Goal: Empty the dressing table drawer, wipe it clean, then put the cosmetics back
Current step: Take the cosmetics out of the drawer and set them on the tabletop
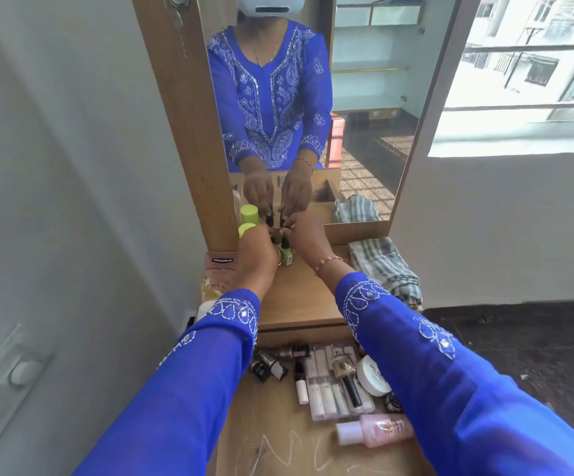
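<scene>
Sleeves (189, 383) fill the bottom of the view, both blue, reaching over the open drawer (275, 438) to the tabletop (299, 297) by the mirror (364, 108).

Left hand (256, 257) is closed around a small green polish bottle (286, 255) that sits on the tabletop or just above it, hard to say which. Right hand (304, 237) is pinched at the dark caps just beside it; can't tell exactly what it's gripping, fingers hide it. A lime cap (247, 229) stands at the back left, a Vaseline tube (215, 276) lies along the left edge, and a striped cloth (383, 266) is bunched on the right.

So we're mid-emptying, I'd say. Drawer is nowhere near empty: a clear case (326, 383) of pale tubes, a gold bottle (342, 369) with a black cap lying on it, a white tub (375, 376), a pink bottle (376, 429) on its side, some dark little bottles (266, 367) at the left.

Handling-wise, those polish bottles look like glass: light, hard, slick, easy to tip and chip. Better grab them by the body, not the cap. The case probably lifts out whole if held level from both ends. Pink bottle looks like plastic, so a drop shouldn't hurt it.
</scene>
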### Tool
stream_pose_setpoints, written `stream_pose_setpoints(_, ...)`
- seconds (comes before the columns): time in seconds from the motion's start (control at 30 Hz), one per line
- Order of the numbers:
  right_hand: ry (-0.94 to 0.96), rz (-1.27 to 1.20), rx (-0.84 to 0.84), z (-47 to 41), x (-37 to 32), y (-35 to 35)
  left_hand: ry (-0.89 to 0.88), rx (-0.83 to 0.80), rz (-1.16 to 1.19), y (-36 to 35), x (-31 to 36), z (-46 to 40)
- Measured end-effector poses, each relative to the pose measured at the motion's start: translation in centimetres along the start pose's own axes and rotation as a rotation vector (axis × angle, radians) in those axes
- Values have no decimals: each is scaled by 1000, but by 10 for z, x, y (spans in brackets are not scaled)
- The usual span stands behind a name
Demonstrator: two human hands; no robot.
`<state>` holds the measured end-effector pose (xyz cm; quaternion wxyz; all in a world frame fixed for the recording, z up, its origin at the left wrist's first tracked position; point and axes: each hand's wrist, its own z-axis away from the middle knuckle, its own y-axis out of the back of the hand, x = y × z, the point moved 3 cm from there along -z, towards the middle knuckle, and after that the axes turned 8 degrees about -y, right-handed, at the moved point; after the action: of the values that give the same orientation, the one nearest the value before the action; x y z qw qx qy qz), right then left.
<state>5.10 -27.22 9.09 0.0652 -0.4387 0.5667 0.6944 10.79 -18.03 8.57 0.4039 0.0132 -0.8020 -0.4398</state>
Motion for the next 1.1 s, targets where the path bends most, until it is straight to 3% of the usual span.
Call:
stream_pose_setpoints(0.3,59,13,12,6,3,-4,-103,53,-79,1,5,2)
stream_pose_setpoints(0.5,28,-182,82,21,8,7,-209,147,-54,11,15,13)
stream_pose_setpoints(0.77,21,-431,180,102,23,12,-210,355,206,32,18,70)
stream_pose_setpoints(0.93,-8,-445,149,163,53,-21,-159,384,320,29,0,122)
stream_pose_setpoints(1.1,-56,-252,-13,197,80,-67,39,341,272,10,-41,167)
